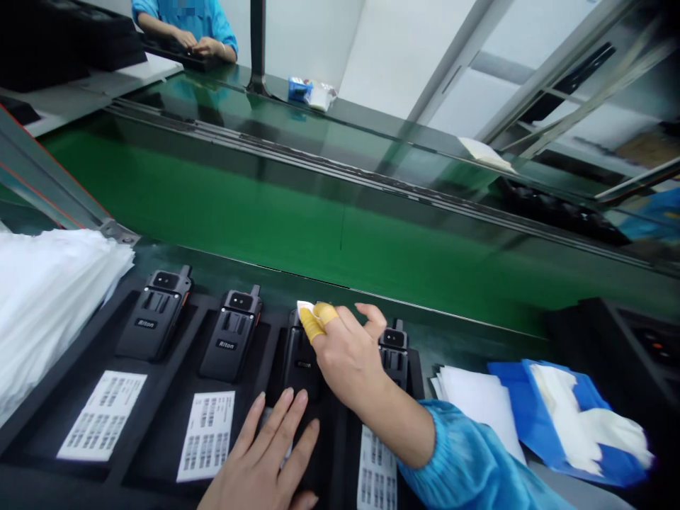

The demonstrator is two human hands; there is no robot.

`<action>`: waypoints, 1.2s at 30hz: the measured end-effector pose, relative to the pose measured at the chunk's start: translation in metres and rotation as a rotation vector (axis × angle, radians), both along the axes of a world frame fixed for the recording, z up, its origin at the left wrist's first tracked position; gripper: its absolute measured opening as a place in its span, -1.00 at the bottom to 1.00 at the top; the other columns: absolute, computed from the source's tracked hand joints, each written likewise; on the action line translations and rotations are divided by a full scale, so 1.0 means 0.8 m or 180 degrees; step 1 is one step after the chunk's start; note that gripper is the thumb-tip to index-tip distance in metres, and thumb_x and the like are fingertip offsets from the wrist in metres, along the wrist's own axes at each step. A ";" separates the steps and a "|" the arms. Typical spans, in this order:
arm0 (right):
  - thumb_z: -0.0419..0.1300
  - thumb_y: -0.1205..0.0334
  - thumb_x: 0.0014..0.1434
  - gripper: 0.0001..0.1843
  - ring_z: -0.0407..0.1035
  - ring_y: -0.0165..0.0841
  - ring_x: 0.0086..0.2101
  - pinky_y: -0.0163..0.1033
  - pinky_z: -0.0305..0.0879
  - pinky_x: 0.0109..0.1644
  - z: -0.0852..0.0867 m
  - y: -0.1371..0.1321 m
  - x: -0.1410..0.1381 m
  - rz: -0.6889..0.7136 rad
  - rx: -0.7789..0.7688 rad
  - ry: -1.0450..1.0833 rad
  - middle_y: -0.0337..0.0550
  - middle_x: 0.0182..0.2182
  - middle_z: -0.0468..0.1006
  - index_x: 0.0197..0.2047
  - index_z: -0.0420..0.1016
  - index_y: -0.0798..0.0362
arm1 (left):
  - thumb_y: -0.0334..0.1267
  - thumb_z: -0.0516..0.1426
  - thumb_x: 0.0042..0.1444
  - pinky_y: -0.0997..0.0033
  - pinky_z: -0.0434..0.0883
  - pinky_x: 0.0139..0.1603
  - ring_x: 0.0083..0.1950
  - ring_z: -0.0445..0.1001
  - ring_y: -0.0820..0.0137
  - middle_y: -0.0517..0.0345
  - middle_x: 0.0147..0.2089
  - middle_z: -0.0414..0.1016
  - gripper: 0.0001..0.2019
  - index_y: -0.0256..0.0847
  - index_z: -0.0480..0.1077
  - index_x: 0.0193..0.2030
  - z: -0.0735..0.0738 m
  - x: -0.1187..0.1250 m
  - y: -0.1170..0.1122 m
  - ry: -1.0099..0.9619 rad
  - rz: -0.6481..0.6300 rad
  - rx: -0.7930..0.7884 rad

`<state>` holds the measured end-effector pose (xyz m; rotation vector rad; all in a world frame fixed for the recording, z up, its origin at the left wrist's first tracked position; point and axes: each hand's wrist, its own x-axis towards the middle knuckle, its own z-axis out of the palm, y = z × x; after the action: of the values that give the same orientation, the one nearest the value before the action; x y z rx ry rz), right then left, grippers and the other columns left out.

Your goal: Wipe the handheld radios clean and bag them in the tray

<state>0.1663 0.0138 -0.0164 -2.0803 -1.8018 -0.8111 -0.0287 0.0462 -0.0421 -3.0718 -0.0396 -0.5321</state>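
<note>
My right hand (346, 354), with yellow finger cots on two fingertips, is closed over the top of the third handheld radio (302, 370). A small white piece of cloth or paper (304, 306) shows at its fingertips, against the radio's upper back. My left hand (265, 453) lies with fingers spread at the radio's lower end, covering most of a label there. To the left rest two more black radios, one (151, 319) at the far end and one (231, 336) nearer. A fourth radio (394, 348) is partly hidden behind my right hand. All lie face down in a black tray (159, 425).
White barcode label sheets (103, 414) lie below the radios. A stack of white sheets (47, 304) stands at left. Right are white bags (478, 404) and a blue packet with white gloves (574, 418). Beyond runs a green conveyor belt (329, 227); a co-worker (185, 28) works across it.
</note>
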 end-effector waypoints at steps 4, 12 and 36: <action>0.10 0.48 0.13 -0.71 0.20 -0.37 -0.32 -0.02 -0.21 0.08 -0.001 0.003 0.000 0.0061 -0.0064 0.0000 -0.27 -0.46 0.37 -0.56 0.45 0.01 | -0.14 0.08 0.16 0.10 -0.25 0.39 0.26 0.25 0.18 -0.08 0.18 0.39 -0.58 -0.24 0.35 0.13 -0.001 0.000 0.001 -0.0051 0.0000 -0.0017; 0.07 0.55 0.10 -0.71 0.22 -0.39 -0.35 -0.04 -0.14 0.07 -0.016 -0.030 0.008 -0.0160 -0.0056 0.0141 -0.26 -0.43 0.41 -0.39 0.53 0.02 | -0.14 0.08 0.15 0.11 -0.27 0.39 0.26 0.25 0.18 -0.07 0.16 0.41 -0.60 -0.24 0.37 0.10 0.004 0.002 0.002 -0.0090 -0.0002 -0.0089; 0.01 0.50 0.17 -0.64 0.20 -0.39 -0.38 -0.05 -0.12 0.04 -0.007 -0.035 0.028 -0.0231 0.0093 0.0019 -0.22 -0.44 0.46 -0.52 0.49 0.02 | -0.11 0.06 0.18 0.10 -0.23 0.38 0.27 0.23 0.18 -0.06 0.18 0.39 -0.60 -0.22 0.35 0.11 0.002 0.001 -0.001 -0.0070 0.0049 -0.0081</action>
<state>0.1888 -0.0139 -0.0217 -2.1381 -1.7100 -0.8439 -0.0277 0.0455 -0.0406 -3.0877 -0.0708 -0.5692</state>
